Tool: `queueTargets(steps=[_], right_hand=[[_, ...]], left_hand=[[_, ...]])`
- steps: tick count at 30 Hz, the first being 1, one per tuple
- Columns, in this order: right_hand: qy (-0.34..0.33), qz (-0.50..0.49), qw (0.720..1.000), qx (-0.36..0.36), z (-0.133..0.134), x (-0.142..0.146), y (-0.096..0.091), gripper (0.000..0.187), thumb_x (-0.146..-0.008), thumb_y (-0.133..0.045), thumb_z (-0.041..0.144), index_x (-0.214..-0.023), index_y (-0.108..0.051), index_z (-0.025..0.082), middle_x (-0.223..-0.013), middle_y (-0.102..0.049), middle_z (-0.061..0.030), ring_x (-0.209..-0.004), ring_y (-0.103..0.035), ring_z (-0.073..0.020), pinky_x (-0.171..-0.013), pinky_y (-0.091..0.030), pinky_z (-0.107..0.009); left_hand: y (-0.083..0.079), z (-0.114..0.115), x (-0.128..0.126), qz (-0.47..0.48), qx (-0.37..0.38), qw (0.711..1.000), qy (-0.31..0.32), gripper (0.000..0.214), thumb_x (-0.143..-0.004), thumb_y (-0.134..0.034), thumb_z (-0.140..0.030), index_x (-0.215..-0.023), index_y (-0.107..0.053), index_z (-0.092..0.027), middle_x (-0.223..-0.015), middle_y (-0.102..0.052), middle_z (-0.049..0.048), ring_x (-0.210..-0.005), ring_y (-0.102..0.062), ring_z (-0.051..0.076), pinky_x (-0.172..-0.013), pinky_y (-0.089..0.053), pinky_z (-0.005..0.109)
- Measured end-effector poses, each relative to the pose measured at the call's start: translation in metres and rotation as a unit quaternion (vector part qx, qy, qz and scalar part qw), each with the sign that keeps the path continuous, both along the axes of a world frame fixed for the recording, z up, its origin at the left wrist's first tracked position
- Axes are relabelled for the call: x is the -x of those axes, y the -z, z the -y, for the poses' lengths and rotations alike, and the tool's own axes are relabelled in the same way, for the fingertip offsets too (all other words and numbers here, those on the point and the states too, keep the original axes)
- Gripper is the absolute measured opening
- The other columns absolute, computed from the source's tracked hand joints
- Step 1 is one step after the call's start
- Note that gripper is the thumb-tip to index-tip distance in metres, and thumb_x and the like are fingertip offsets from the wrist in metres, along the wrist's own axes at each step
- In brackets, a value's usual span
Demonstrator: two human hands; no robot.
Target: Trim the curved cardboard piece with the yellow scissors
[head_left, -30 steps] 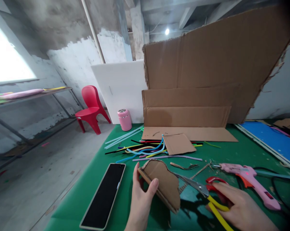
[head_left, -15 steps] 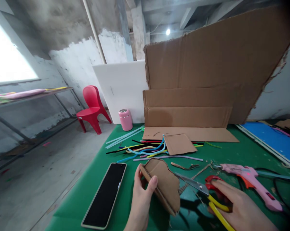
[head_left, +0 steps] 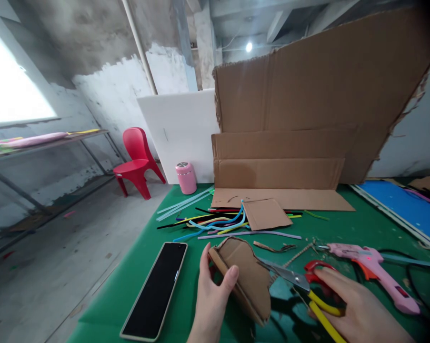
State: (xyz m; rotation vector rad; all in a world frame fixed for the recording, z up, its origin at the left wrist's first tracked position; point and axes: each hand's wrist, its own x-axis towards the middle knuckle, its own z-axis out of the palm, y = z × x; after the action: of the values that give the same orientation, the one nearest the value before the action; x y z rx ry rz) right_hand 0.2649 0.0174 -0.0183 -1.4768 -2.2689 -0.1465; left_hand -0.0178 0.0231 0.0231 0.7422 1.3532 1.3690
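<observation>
Between the thumb and fingers of my left hand (head_left: pixel 216 290) is a folded cardboard piece (head_left: pixel 248 276) with a wavy cut edge, held tilted above the green table. My right hand (head_left: pixel 357 297) grips scissors (head_left: pixel 295 278) with red and yellow handles. Their blades point left and reach the right edge of the cardboard piece; whether they bite into it I cannot tell. Just right of my right hand lies a pink hot glue gun (head_left: pixel 375 269) with an orange trigger. A phone (head_left: pixel 155 290) with a dark screen rests left of my left hand.
Several coloured pipe cleaners (head_left: pixel 215 224) and a small cardboard square (head_left: pixel 266 214) lie behind my hands. Cardboard scraps (head_left: pixel 274 246) are nearer. A large cardboard sheet (head_left: pixel 289 109) stands at the back, beside a pink canister (head_left: pixel 186 178). A blue board (head_left: pixel 400 207) lies at right.
The cardboard piece and my left hand have shifted slightly right and down, tilting a little. The scissors and my right hand have hardly moved.
</observation>
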Motion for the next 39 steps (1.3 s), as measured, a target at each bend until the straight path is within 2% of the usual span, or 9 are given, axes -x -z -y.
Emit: queueTargets(steps=[7, 14, 19, 25, 28, 33, 39], right_hand=[[-0.032, -0.034, 0.998, 0.033, -0.002, 0.001, -0.005, 0.041, -0.071, -0.072, 0.051, -0.096, -0.074, 0.018, -0.095, -0.073, -0.0065, -0.081, -0.071, -0.0205, -0.072, -0.055, -0.018], [-0.033, -0.052, 0.998, -0.034, -0.002, 0.009, -0.011, 0.041, -0.061, -0.079, 0.047, -0.086, -0.075, 0.015, -0.085, -0.074, -0.0062, -0.073, -0.072, -0.0210, -0.068, -0.057, -0.019], [-0.027, -0.049, 0.998, -0.022, -0.001, 0.006, -0.006, 0.040, -0.064, -0.078, 0.048, -0.089, -0.074, 0.017, -0.087, -0.074, -0.0052, -0.075, -0.071, -0.0211, -0.067, -0.057, -0.020], [-0.060, -0.024, 0.998, -0.024, -0.003, 0.001, -0.005, 0.032, -0.071, -0.074, 0.045, -0.090, -0.072, 0.019, -0.085, -0.074, -0.0030, -0.071, -0.071, -0.0178, -0.065, -0.056, -0.015], [-0.040, -0.014, 0.998, -0.035, -0.003, 0.005, -0.004, 0.038, -0.073, -0.071, 0.051, -0.091, -0.072, 0.018, -0.087, -0.074, -0.0047, -0.075, -0.071, -0.0191, -0.066, -0.056, -0.017], [0.013, 0.018, 0.998, -0.055, -0.001, 0.009, -0.002, 0.056, -0.068, -0.069, 0.063, -0.093, -0.073, 0.014, -0.093, -0.073, -0.0089, -0.081, -0.071, -0.0250, -0.067, -0.058, -0.025], [-0.004, 0.025, 0.998, -0.061, -0.001, 0.011, -0.006, 0.049, -0.066, -0.073, 0.056, -0.090, -0.074, 0.013, -0.090, -0.073, -0.0084, -0.079, -0.071, -0.0231, -0.068, -0.057, -0.022]], left_hand=[[-0.005, 0.001, -0.003, -0.008, 0.002, 1.000, -0.017, 0.098, -0.059, -0.077, -0.056, -0.138, -0.033, -0.018, -0.130, -0.055, 0.0172, -0.119, -0.052, 0.036, -0.095, -0.045, 0.041], [-0.002, 0.001, -0.003, -0.029, -0.005, 0.999, -0.019, 0.101, -0.059, -0.075, -0.060, -0.139, -0.031, -0.016, -0.130, -0.054, 0.0188, -0.119, -0.052, 0.036, -0.095, -0.045, 0.043], [0.000, 0.000, -0.003, -0.025, -0.004, 0.999, -0.020, 0.099, -0.057, -0.075, -0.061, -0.136, -0.034, -0.017, -0.126, -0.057, 0.0167, -0.115, -0.055, 0.034, -0.094, -0.046, 0.041], [0.001, 0.000, -0.001, -0.020, -0.004, 1.000, 0.002, 0.100, -0.058, -0.074, -0.062, -0.136, -0.031, -0.018, -0.128, -0.054, 0.0174, -0.115, -0.053, 0.035, -0.092, -0.046, 0.041], [0.002, -0.001, -0.001, -0.023, -0.003, 1.000, -0.013, 0.100, -0.056, -0.075, -0.063, -0.135, -0.033, -0.018, -0.128, -0.054, 0.0180, -0.115, -0.054, 0.035, -0.092, -0.046, 0.043], [0.000, -0.001, -0.002, -0.026, -0.001, 0.999, -0.032, 0.099, -0.055, -0.076, -0.061, -0.134, -0.034, -0.018, -0.125, -0.056, 0.0179, -0.112, -0.056, 0.035, -0.089, -0.047, 0.043], [0.002, -0.001, -0.002, -0.036, -0.001, 0.999, -0.027, 0.098, -0.056, -0.075, -0.062, -0.133, -0.034, -0.017, -0.125, -0.056, 0.0182, -0.113, -0.055, 0.035, -0.092, -0.045, 0.043]])
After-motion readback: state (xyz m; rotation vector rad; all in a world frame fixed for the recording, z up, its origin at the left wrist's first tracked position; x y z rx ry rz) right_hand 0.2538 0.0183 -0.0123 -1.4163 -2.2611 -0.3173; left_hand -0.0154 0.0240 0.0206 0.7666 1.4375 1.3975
